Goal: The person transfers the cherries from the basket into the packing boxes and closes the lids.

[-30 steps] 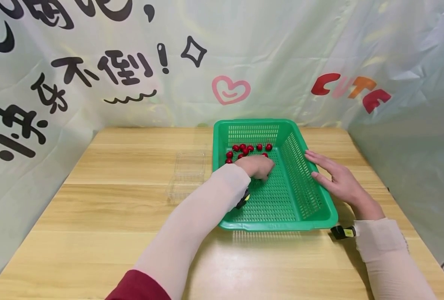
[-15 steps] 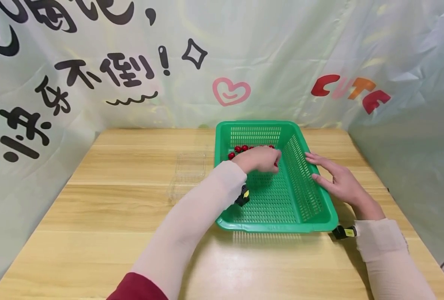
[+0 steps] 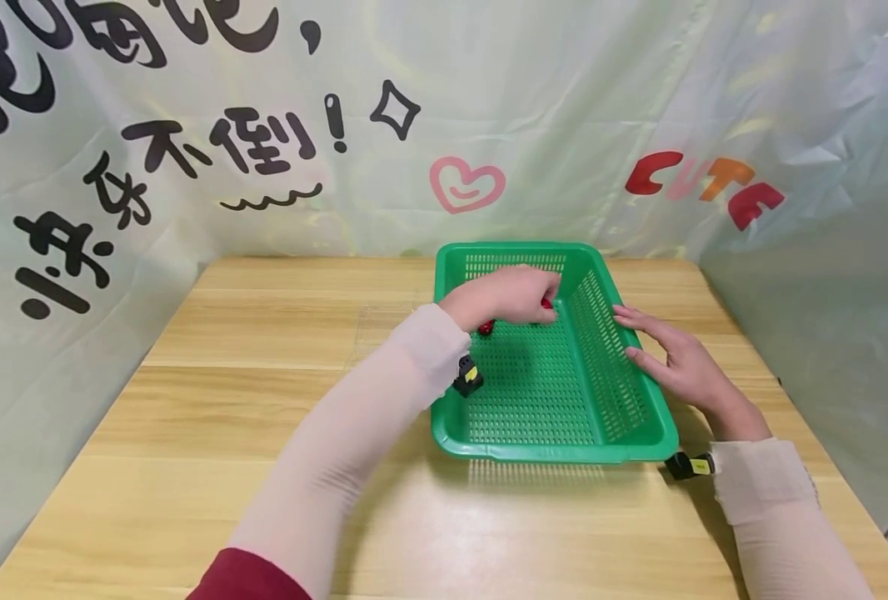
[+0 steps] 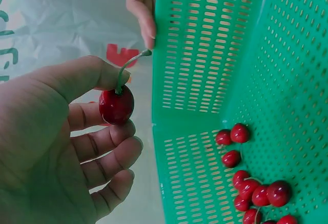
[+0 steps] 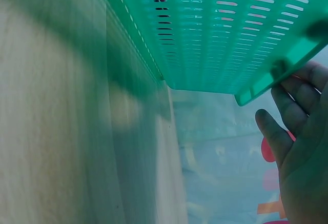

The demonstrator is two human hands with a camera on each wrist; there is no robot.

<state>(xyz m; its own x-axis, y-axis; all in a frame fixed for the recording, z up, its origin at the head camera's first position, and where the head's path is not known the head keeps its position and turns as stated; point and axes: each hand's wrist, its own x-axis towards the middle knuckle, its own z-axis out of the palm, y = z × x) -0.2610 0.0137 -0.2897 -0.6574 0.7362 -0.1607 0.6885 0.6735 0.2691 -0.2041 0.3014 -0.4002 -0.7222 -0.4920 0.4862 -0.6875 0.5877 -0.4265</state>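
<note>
A dark red cherry [image 4: 117, 107] with a green stem is pinched between the thumb and fingers of my left hand [image 3: 510, 293]. That hand hovers over the far part of a green plastic basket [image 3: 549, 454]. Several more cherries [image 4: 260, 195] lie on the basket's floor in the left wrist view; in the head view my left hand hides most of them. My right hand [image 3: 676, 360] rests against the basket's right rim, its fingers extended over the edge and its thumb apart from them.
A clear plastic container [image 3: 376, 323] stands left of the basket, largely hidden behind my left sleeve. The basket sits on a wooden table [image 3: 189, 417]. A printed cloth [image 3: 564, 108] hangs behind the table and along its sides.
My left hand has lifted from the basket's floor and moved towards the far side, carrying the cherry. My right hand has stayed on the rim.
</note>
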